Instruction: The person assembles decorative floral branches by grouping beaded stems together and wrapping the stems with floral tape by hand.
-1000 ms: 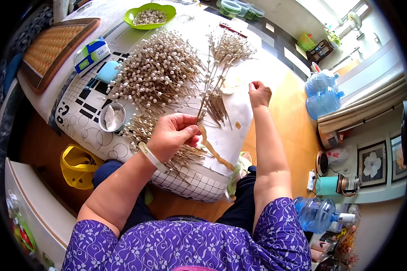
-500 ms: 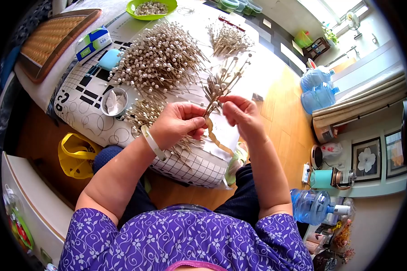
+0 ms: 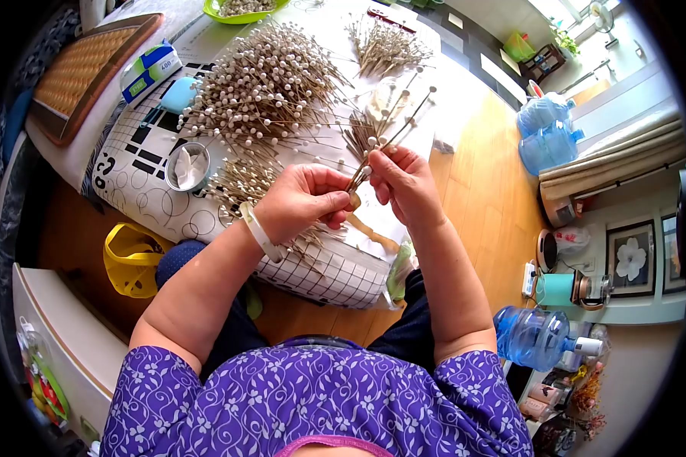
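Note:
My left hand (image 3: 301,199) is closed, its thumb and fingers pinching the lower ends of a small bunch of bead-tipped stems (image 3: 373,143). From that pinch a tan strip of tape (image 3: 373,234) hangs toward the table edge. My right hand (image 3: 405,185) has its fingertips closed on the same bunch, just above the left. Long thin stems with dark tips stick up past the right fingers. A loose pile of white-headed stems (image 3: 240,179) lies beside my left wrist, and a much larger heap (image 3: 263,87) is beyond it. The fingers hide the bunch's lower part.
Another stem pile (image 3: 385,47) lies at the table's far side, near a green bowl (image 3: 240,9). A small cup (image 3: 188,167), a blue box (image 3: 179,95) and a tissue pack (image 3: 151,72) stand left. A yellow bag (image 3: 133,259) is below the table. Water bottles (image 3: 532,339) stand right.
My right hand has come in from the right and its fingertips now close on the bunch. The bunch's stems lean further right. My left hand keeps its pinch; the view has shifted slightly.

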Motion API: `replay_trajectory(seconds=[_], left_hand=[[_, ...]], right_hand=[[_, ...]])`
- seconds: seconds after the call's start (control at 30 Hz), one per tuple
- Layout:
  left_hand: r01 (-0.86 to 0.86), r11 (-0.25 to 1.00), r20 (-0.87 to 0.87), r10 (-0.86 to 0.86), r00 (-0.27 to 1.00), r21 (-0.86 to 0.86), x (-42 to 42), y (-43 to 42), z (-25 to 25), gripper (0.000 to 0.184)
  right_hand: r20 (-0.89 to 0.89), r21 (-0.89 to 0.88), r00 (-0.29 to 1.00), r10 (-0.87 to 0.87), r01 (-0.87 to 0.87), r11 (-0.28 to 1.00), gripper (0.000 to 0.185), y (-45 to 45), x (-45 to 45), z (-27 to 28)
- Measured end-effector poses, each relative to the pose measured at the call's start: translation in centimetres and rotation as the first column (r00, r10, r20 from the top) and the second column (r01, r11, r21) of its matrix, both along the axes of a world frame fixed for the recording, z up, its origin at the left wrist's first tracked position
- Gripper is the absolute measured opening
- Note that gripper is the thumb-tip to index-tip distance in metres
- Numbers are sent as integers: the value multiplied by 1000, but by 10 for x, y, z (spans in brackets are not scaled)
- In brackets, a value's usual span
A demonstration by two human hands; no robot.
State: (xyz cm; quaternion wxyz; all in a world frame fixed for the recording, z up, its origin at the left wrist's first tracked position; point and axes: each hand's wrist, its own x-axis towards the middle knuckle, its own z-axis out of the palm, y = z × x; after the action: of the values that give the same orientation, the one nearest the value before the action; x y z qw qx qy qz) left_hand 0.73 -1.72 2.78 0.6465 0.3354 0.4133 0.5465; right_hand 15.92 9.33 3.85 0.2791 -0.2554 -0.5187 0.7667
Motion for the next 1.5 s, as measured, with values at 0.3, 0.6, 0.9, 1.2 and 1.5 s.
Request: replay_trajectory(seconds=[0.3, 0.6, 0.9, 1.2, 1.5], left_hand=[[-38, 999, -38, 39, 999, 10, 3, 2, -3, 18], [-144, 986, -144, 155, 977, 82, 10, 0, -3, 12], [-93, 913, -541, 316, 779, 398, 10, -1, -7, 12], [-123, 968, -452, 211, 867, 217, 3, 1, -10, 11], [-116, 908, -549, 341, 763, 403, 7, 4, -17, 12]], right_hand=[[-30, 10, 992, -120, 120, 993, 13, -6, -3, -6], [-7, -117, 993, -119, 117, 986, 9, 0, -5, -8], [43, -132, 996, -78, 84, 988, 10, 3, -9, -14], [-34, -77, 994, 103, -105, 991, 13, 5, -3, -5], [6, 136, 998, -64, 63, 989, 11, -3, -10, -14]])
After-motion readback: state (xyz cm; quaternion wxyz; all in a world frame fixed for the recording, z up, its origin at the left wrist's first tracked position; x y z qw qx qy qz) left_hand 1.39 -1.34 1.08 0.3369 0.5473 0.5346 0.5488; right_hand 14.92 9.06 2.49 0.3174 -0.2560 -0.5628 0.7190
